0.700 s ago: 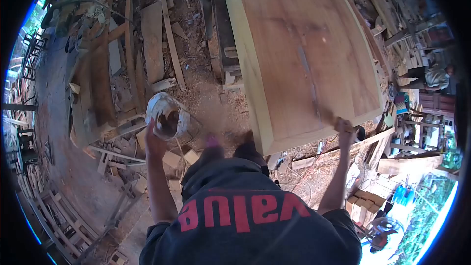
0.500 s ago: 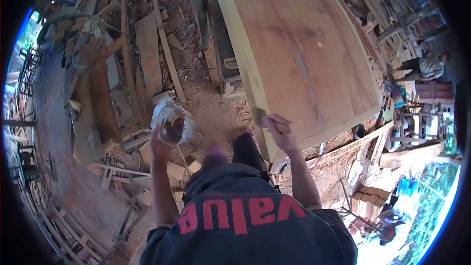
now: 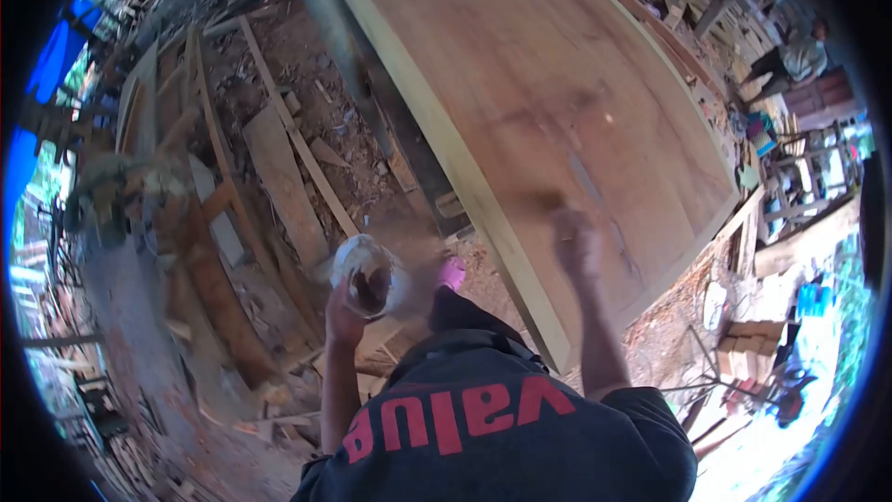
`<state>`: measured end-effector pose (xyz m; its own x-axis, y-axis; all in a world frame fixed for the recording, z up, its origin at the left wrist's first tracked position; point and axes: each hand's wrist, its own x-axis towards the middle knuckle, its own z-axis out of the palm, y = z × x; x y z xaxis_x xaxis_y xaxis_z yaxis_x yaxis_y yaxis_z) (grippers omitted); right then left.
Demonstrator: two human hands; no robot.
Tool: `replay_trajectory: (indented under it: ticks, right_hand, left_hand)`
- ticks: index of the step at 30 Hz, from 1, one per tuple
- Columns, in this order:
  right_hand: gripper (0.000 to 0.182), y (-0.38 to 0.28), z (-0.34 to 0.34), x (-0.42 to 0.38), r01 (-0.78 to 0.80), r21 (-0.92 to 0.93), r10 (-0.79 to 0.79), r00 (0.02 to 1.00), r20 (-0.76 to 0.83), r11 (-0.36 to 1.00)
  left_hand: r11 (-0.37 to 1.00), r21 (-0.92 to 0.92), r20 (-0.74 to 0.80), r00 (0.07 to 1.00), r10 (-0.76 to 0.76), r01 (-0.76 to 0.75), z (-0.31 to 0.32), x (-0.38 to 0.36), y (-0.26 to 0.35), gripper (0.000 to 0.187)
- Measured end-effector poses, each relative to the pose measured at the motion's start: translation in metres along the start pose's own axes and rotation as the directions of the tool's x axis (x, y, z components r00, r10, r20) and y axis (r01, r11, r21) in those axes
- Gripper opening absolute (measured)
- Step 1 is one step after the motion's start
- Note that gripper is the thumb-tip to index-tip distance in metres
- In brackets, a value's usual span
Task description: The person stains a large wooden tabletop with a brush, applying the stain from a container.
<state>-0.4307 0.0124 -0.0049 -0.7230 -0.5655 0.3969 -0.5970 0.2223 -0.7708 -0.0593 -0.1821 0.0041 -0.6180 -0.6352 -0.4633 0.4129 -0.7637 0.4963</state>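
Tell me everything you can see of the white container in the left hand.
The white container is a rounded, open-topped vessel, perhaps plastic, with a rough, smeared-looking outside. Its mouth faces the camera and shows brown inside; whether that is liquid or stain I cannot tell. No lid is visible. The left hand holds it from the outside, on its near left side, above the littered floor and apart from the wooden slab.

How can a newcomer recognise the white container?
Find the large wooden slab. Left of its near end, the left grip holds the white container. Whitish, rounded and brown inside, it differs from the long boards nearby.
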Motion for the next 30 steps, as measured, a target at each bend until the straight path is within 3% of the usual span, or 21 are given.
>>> replay_trajectory:
  ticks: [1, 2, 3, 5, 8, 9, 10, 12, 15, 16, 17, 18, 19, 20, 22, 23, 25, 27, 28, 29, 30]
  right_hand:
    - [0.008, -0.064, 0.025, 0.016, 0.097, -0.145, -0.08, 0.989, 0.123, 0.985]
    - [0.009, -0.095, 0.051, 0.023, 0.033, 0.038, -0.039, 0.988, 0.148, 0.999]
    - [0.009, -0.1, 0.064, 0.032, 0.011, 0.035, -0.015, 0.992, 0.125, 0.999]
    - [0.008, -0.1, 0.081, 0.053, -0.079, 0.18, 0.037, 0.973, 0.227, 0.98]
    - [0.008, -0.022, 0.037, 0.073, -0.14, 0.174, 0.138, 0.99, 0.028, 0.975]
    - [0.009, -0.013, 0.008, 0.079, -0.346, 0.051, 0.349, 0.934, -0.073, 0.937]
    - [0.011, 0.018, -0.019, 0.082, -0.315, -0.019, 0.309, 0.941, -0.14, 0.949]
    - [0.017, 0.04, -0.052, 0.095, -0.259, -0.348, 0.097, 0.902, -0.42, 0.901]
    - [0.017, 0.07, -0.047, 0.093, -0.314, -0.474, 0.188, 0.937, -0.294, 0.822]
    - [0.014, 0.057, -0.021, 0.098, -0.293, 0.051, 0.295, 0.911, -0.288, 0.955]
    - [0.011, 0.031, 0.021, 0.107, -0.196, 0.561, 0.381, 0.895, -0.234, 0.804]
    - [0.009, 0.019, 0.06, 0.104, -0.206, 0.121, 0.227, 0.954, -0.195, 0.971]
    - [0.012, -0.036, 0.08, 0.114, -0.038, -0.251, 0.028, 0.999, -0.041, 0.967]
    - [0.013, -0.059, 0.109, 0.119, -0.042, -0.156, 0.059, 0.993, 0.106, 0.987]
    - [0.011, -0.102, 0.137, 0.135, -0.153, 0.232, 0.1, 0.969, 0.225, 0.961]
    - [0.011, -0.091, 0.136, 0.138, -0.162, 0.219, 0.119, 0.973, 0.197, 0.962]
    - [0.011, -0.047, 0.111, 0.138, -0.12, 0.029, 0.12, 0.992, -0.032, 0.992]
    - [0.012, -0.003, 0.052, 0.136, -0.408, -0.157, 0.359, 0.894, -0.268, 0.899]
    - [0.023, 0.006, 0.023, 0.137, -0.602, -0.076, 0.534, 0.753, -0.385, 0.795]
    - [0.028, 0.047, -0.001, 0.126, -0.41, -0.44, 0.174, 0.858, -0.484, 0.799]
    - [0.028, 0.045, 0.0, 0.134, -0.419, -0.455, 0.176, 0.857, -0.484, 0.786]
  left_hand:
    - [0.999, -0.032, 0.043, 0.999, -0.025, 0.026, 0.018, 0.008, 0.01, 0.046]
    - [0.999, -0.006, 0.052, 0.998, -0.044, 0.044, 0.028, 0.021, 0.019, 0.046]
    - [0.995, 0.058, 0.048, 0.996, -0.081, 0.078, 0.035, 0.033, 0.026, 0.046]
    - [0.981, 0.146, 0.075, 0.987, -0.141, 0.129, 0.045, 0.057, 0.039, 0.046]
    - [0.963, 0.258, 0.073, 0.992, -0.102, 0.08, 0.05, 0.091, 0.054, 0.045]
    - [0.963, 0.252, 0.072, 0.991, -0.116, 0.094, 0.052, 0.098, 0.056, 0.045]
    - [0.969, 0.211, 0.077, 0.986, -0.148, 0.129, 0.055, 0.104, 0.059, 0.045]
    - [0.972, 0.177, 0.095, 0.981, -0.171, 0.152, 0.062, 0.118, 0.066, 0.045]
    - [0.971, 0.203, 0.157, 0.974, -0.161, 0.127, 0.072, 0.139, 0.074, 0.046]
    - [0.965, 0.211, 0.154, 0.97, -0.189, 0.155, 0.077, 0.148, 0.077, 0.046]
    - [0.957, 0.22, 0.147, 0.964, -0.222, 0.187, 0.081, 0.158, 0.082, 0.047]
    - [0.949, 0.24, 0.149, 0.958, -0.244, 0.204, 0.085, 0.168, 0.088, 0.047]
    - [0.939, 0.243, 0.137, 0.949, -0.283, 0.245, 0.09, 0.181, 0.095, 0.047]
    - [0.927, 0.246, 0.126, 0.939, -0.321, 0.284, 0.095, 0.195, 0.103, 0.048]
    - [0.906, 0.357, 0.147, 0.944, -0.296, 0.229, 0.099, 0.225, 0.118, 0.049]
    - [0.905, 0.355, 0.137, 0.945, -0.297, 0.233, 0.102, 0.239, 0.125, 0.049]
    - [0.893, 0.372, 0.161, 0.93, -0.331, 0.253, 0.109, 0.273, 0.144, 0.049]
    - [0.874, 0.426, 0.189, 0.921, -0.339, 0.234, 0.107, 0.305, 0.161, 0.052]
    - [0.867, 0.444, 0.195, 0.92, -0.339, 0.225, 0.107, 0.322, 0.167, 0.053]
    - [0.86, 0.444, 0.202, 0.907, -0.37, 0.252, 0.111, 0.333, 0.178, 0.053]
    - [0.857, 0.438, 0.203, 0.9, -0.387, 0.27, 0.112, 0.346, 0.186, 0.053]
